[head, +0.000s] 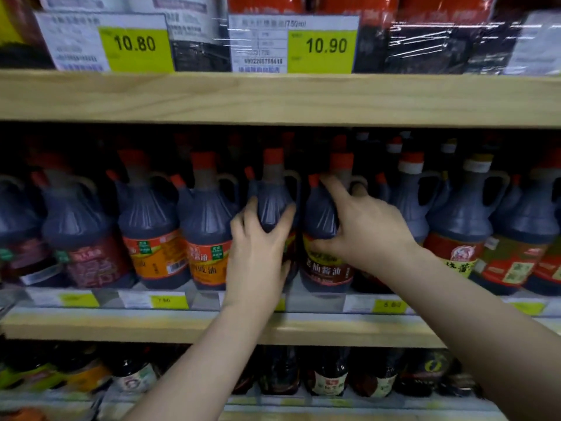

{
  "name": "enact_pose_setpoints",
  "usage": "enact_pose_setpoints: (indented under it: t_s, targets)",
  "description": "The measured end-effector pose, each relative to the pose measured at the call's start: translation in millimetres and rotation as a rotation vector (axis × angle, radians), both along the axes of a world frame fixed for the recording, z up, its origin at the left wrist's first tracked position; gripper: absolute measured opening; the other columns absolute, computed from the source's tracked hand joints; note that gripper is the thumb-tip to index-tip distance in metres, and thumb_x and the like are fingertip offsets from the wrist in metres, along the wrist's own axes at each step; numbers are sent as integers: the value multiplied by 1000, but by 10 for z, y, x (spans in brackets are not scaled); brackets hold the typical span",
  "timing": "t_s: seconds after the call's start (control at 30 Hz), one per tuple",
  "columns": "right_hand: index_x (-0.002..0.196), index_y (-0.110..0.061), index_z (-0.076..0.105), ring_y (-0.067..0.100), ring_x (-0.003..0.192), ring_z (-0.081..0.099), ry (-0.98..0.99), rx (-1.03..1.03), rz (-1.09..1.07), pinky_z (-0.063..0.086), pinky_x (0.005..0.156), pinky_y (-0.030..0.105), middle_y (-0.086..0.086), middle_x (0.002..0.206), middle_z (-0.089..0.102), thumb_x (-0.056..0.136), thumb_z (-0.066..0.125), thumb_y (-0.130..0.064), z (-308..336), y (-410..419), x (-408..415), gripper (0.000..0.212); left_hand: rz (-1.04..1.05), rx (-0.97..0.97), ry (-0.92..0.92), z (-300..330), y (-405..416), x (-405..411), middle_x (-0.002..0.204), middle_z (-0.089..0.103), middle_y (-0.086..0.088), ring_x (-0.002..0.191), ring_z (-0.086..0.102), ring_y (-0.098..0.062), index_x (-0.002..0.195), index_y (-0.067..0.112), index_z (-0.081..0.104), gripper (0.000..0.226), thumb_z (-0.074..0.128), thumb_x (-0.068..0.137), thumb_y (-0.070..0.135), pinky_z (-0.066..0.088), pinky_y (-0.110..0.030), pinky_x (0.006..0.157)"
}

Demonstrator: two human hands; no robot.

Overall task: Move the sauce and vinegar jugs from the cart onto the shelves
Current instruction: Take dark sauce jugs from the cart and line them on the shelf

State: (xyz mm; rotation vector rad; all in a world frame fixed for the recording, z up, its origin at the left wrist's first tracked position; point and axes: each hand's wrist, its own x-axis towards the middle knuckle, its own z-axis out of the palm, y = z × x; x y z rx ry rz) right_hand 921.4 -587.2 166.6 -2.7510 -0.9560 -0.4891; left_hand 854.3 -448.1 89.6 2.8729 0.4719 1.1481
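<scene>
- Overall dim, colours muted; the brightest zones are the pale wooden shelf edge (273, 97) and the yellow price tags (321, 51).
- Deep shadow under that shelf: the far rows of jugs (151, 214) fade to black.
- Glare streaks on the shrink wrap (431, 41), upper right.
- Soft blur across the whole frame, worst at the left edge and the bottom shelf; small tag print is unreadable.
- Wide-angle bowing: shelf lines curve, corners stretch.
- Both forearms evenly lit, no hard shadows.
</scene>
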Motion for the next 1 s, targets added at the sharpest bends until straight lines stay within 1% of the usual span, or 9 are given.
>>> enact_pose_setpoints:
  t_s: [0.1,0.2,0.3,0.4,0.47,0.57,0.7,0.83,1.0]
  targets:
    - [145,-34,11,40,96,60,3,5,-5,46,70,38,14,123,47,71,68,-52,-28,-28,-8,95,-31,-27,6,14,-54,25,134,40,-25,114,36,-38,135,28,38,98,88,51,20,53,-44,79]
    - [145,-37,7,41,91,61,11,22,-9,43,64,36,15,124,45,72,67,-51,-77,-70,-17,96,-122,-25,-36,22,-47,-86,135,41,-24,118,35,-35,134,23,43,87,86,58,21,50,-44,84]
    - [145,-41,6,42,92,60,-14,47,-12,46,63,38,14,137,35,73,67,-56,-102,-91,-123,95,-47,-13,-112,25,215,-365,137,39,-22,120,33,-34,131,22,48,77,83,63,27,40,-49,92]
    - [142,-35,23,43,84,61,-131,143,-62,37,55,34,15,131,41,75,66,-54,-51,-100,-285,81,30,-96,-137,35,520,-491,146,26,-21,127,26,-38,137,30,41,86,84,62,30,36,-56,98]
    - [139,-30,34,43,80,61,-166,188,2,39,53,35,13,124,46,74,70,-49,-43,-28,-392,77,-7,-145,-129,-2,563,-474,151,17,-19,131,23,-40,140,33,35,89,83,65,26,36,-54,100]
    - [142,-38,22,40,99,59,-70,121,105,49,67,41,4,137,38,77,66,-50,-110,216,-421,80,-24,-142,-145,-77,513,-444,151,14,-21,128,22,-37,141,31,35,87,81,68,23,40,-52,98]
    - [145,-42,11,39,109,55,33,145,107,49,77,42,9,135,39,76,66,-47,-88,587,-330,88,-14,-117,-152,-96,607,-403,149,19,-25,120,23,-32,141,29,36,86,81,67,25,41,-52,96]
    - [146,-36,6,40,112,54,85,92,5,46,76,40,17,139,35,71,73,-45,-69,857,-227,101,3,-89,-123,-85,676,-375,148,23,-26,116,27,-33,140,30,35,89,81,65,31,40,-52,91]
    - [145,-30,16,40,103,58,-52,16,-50,35,65,34,17,132,39,71,71,-41,-59,910,-193,93,1,-76,-104,-120,700,-377,147,25,-26,112,33,-35,140,30,35,88,79,65,35,40,-50,87]
